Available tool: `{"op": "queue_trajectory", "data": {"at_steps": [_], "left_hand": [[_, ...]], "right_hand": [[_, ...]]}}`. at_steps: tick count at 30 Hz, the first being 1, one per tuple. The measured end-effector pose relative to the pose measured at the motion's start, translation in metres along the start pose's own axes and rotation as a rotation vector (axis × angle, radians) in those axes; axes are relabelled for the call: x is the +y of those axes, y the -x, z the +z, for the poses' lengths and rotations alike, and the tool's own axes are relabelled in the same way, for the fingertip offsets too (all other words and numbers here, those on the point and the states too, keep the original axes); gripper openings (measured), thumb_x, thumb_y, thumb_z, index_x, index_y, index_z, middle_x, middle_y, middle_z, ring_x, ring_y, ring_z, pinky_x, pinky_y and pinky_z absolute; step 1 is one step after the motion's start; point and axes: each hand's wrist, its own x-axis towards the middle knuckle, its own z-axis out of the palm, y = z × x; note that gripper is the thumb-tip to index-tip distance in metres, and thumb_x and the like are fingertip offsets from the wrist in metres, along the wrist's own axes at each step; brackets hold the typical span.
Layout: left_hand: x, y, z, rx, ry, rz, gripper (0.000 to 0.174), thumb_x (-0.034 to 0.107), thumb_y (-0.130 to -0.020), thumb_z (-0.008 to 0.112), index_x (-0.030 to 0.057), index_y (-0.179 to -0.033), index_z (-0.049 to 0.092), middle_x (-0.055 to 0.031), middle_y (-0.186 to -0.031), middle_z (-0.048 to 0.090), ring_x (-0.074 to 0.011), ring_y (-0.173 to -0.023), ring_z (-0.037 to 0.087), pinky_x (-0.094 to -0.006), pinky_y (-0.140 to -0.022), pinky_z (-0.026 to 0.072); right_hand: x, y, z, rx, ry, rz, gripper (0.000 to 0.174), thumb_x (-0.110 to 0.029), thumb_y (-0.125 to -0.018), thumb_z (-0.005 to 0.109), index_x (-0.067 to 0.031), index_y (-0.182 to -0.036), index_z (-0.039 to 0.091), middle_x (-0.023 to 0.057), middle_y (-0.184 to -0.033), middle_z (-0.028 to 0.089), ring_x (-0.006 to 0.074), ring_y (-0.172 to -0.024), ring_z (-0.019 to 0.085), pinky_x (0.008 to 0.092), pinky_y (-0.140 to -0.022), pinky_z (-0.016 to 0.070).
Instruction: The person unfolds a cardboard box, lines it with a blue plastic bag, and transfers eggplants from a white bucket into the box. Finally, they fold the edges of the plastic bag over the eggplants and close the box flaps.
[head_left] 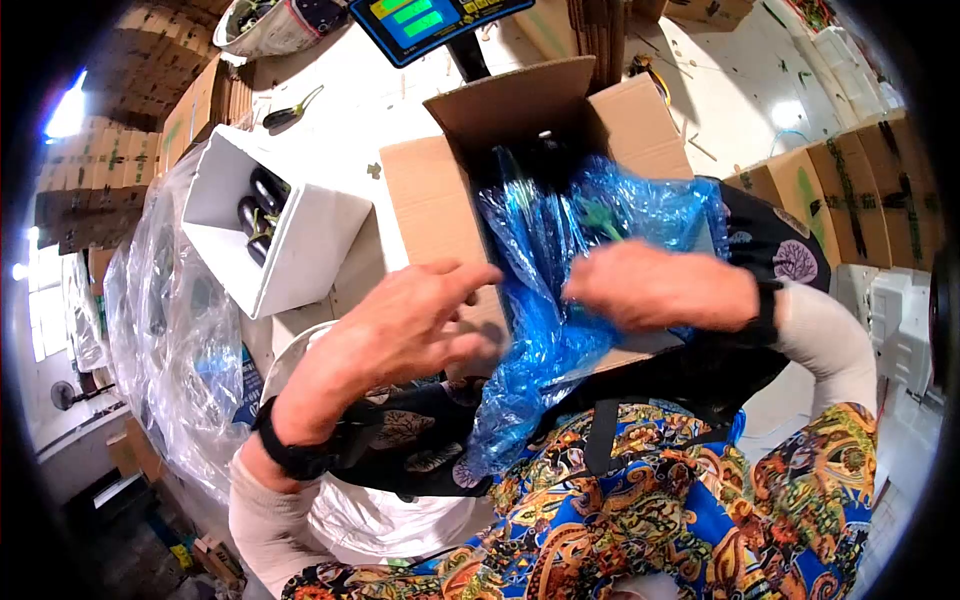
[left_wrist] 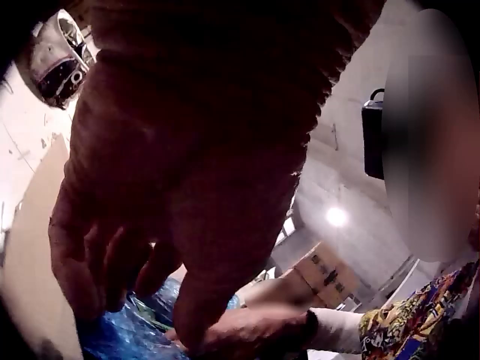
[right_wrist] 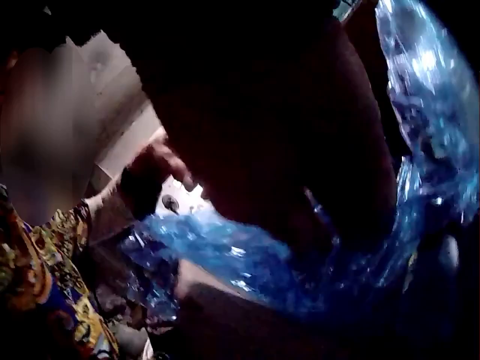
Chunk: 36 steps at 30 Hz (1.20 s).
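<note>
L hand (head_left: 400,330) hovers palm-down over the left flap of the open cardboard box (head_left: 430,200). The wrist is bent slightly, the fingers are spread and loosely curved, and the thumb sits below them. It holds nothing. Fingertips point toward the blue bag (head_left: 545,340) and sit just beside it; can't tell if they touch. L wrist view shows the same: fingers hang relaxed above the blue film.

R hand (head_left: 655,288) comes in from the right, forearm approx. level, back of hand up, knuckles facing the L hand. Its fingers are curled at a bunched fold of the bag and seem to pinch it. R wrist view is too dark to confirm, so the grip is prob. but not certain.

The bag lines the box interior; its loose end spills over the near edge toward the person's lap.

Left of the box stands a white box (head_left: 300,250) w/ dark eggplants (head_left: 262,210) inside. Beyond the cardboard box is a scale (head_left: 425,22), and clear plastic wrap (head_left: 175,320) is heaped at far left.
</note>
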Motion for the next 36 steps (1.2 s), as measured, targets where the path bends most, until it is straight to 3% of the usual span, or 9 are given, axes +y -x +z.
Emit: {"op": "queue_trajectory", "data": {"at_steps": [5, 7, 12, 16, 19, 27, 29, 32, 36], "left_hand": [[0.006, 0.025, 0.020, -0.213, -0.204, -0.081, 0.102, 0.052, -0.067, 0.079, 0.0030, -0.141, 0.030, -0.0248, -0.100, 0.064, -0.0426, -0.086, 0.064, -0.0444, -0.074, 0.0528], [0.016, 0.023, 0.041, -0.119, -0.118, -0.060, 0.111, 0.039, -0.067, 0.082, 0.0018, -0.146, 0.014, -0.0271, -0.090, 0.062, -0.0471, -0.083, 0.061, -0.0491, -0.073, 0.0496], [0.010, -0.008, 0.063, -0.064, -0.105, 0.060, 0.065, -0.002, -0.069, 0.069, 0.0040, -0.130, 0.046, -0.0201, -0.094, 0.064, -0.0404, -0.089, 0.061, -0.0443, -0.077, 0.0500], [0.018, -0.041, 0.054, -0.051, 0.002, 0.218, 0.033, -0.005, -0.066, 0.064, 0.0019, -0.098, 0.059, -0.0180, -0.091, 0.063, -0.0392, -0.090, 0.060, -0.0437, -0.078, 0.0488], [0.004, -0.082, 0.044, 0.373, -0.075, 0.248, 0.040, -0.008, -0.062, 0.059, 0.0018, -0.100, 0.060, -0.0183, -0.091, 0.063, -0.0395, -0.090, 0.060, -0.0443, -0.078, 0.0487], [-0.030, -0.128, 0.037, 0.339, -0.212, 0.275, 0.032, 0.004, -0.069, 0.058, 0.0098, -0.098, 0.069, -0.0201, -0.085, 0.066, -0.0409, -0.083, 0.063, -0.0464, -0.073, 0.0520], [-0.037, -0.135, 0.019, 0.479, 0.069, 0.125, 0.024, 0.006, -0.073, 0.057, 0.0069, -0.093, 0.069, -0.0195, -0.085, 0.067, -0.0391, -0.082, 0.064, -0.0431, -0.075, 0.0523], [-0.048, -0.139, 0.008, 0.434, 0.241, -0.069, 0.018, 0.009, -0.093, 0.048, 0.0019, -0.094, 0.065, -0.0001, -0.076, 0.065, -0.0054, -0.066, 0.058, -0.0230, -0.059, 0.0482], [-0.048, -0.142, 0.014, 0.444, 0.259, -0.081, 0.018, 0.010, -0.093, 0.049, 0.0020, -0.095, 0.064, 0.0008, -0.074, 0.063, -0.0061, -0.064, 0.055, -0.0241, -0.059, 0.0475]], "right_hand": [[0.030, 0.074, -0.041, 0.782, 0.352, 0.196, 0.048, -0.027, -0.082, 0.069, -0.0019, -0.117, 0.050, 0.0182, -0.119, 0.050, 0.0370, -0.105, 0.055, 0.0427, -0.087, 0.0488], [0.027, 0.089, -0.039, 0.580, 0.176, 0.385, 0.048, -0.030, -0.079, 0.071, -0.0030, -0.114, 0.050, 0.0183, -0.112, 0.056, 0.0378, -0.102, 0.057, 0.0438, -0.084, 0.0493], [0.020, 0.077, -0.013, 0.177, -0.003, 0.393, 0.021, -0.019, -0.082, 0.064, -0.0026, -0.094, 0.059, 0.0191, -0.087, 0.062, 0.0385, -0.091, 0.060, 0.0443, -0.079, 0.0497], [0.012, 0.051, -0.011, 0.412, -0.276, 0.049, 0.026, -0.022, -0.086, 0.061, -0.0035, -0.103, 0.062, 0.0191, -0.106, 0.063, 0.0349, -0.104, 0.057, 0.0408, -0.088, 0.0463], [0.015, 0.029, -0.007, 0.296, -0.449, 0.078, 0.032, -0.025, -0.087, 0.061, -0.0031, -0.110, 0.061, 0.0180, -0.112, 0.062, 0.0336, -0.109, 0.055, 0.0398, -0.093, 0.0431], [0.006, 0.052, -0.027, 0.244, -0.848, 0.345, 0.059, -0.035, -0.084, 0.070, -0.0007, -0.128, 0.050, 0.0184, -0.123, 0.056, 0.0261, -0.110, 0.055, 0.0367, -0.092, 0.0460], [0.005, 0.063, -0.024, 0.362, -0.588, 0.264, 0.080, -0.050, -0.072, 0.077, 0.0031, -0.125, 0.049, 0.0197, -0.109, 0.061, 0.0289, -0.094, 0.061, 0.0384, -0.082, 0.0501], [-0.015, 0.062, -0.019, 0.232, -0.135, 0.342, 0.072, -0.057, -0.066, 0.077, 0.0019, -0.099, 0.052, 0.0201, -0.071, 0.059, 0.0428, -0.072, 0.059, 0.0467, -0.064, 0.0468], [0.003, 0.038, 0.027, 0.202, 0.037, 0.109, 0.041, -0.036, -0.078, 0.073, 0.0012, -0.085, 0.057, 0.0213, -0.069, 0.060, 0.0417, -0.068, 0.059, 0.0496, -0.060, 0.0457]]}}
